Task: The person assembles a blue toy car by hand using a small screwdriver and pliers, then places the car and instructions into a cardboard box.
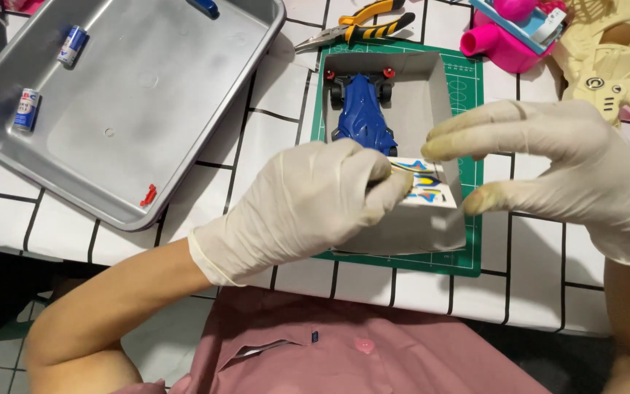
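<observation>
Two gloved hands over a white box, one holding a sticker sheet.

Left hand (308, 208): fingers clamped on the left edge of the sticker sheet (426, 187), held above the box (432, 95) on the green cutting mat (468, 80). Right hand (548, 164): thumb and fingers apart, just right of the sheet, not clearly touching. Blue toy race car (363, 109) lies in the box. Two batteries (27, 109) in the metal tray (169, 124); pliers (359, 25) behind.

— What are my hands doing?
— My gloved left hand (308, 208) is curled, its fingertips pinched together. My gloved right hand (563, 164) hovers beside it, thumb and forefinger spread apart. Both forearms are bare.
</observation>
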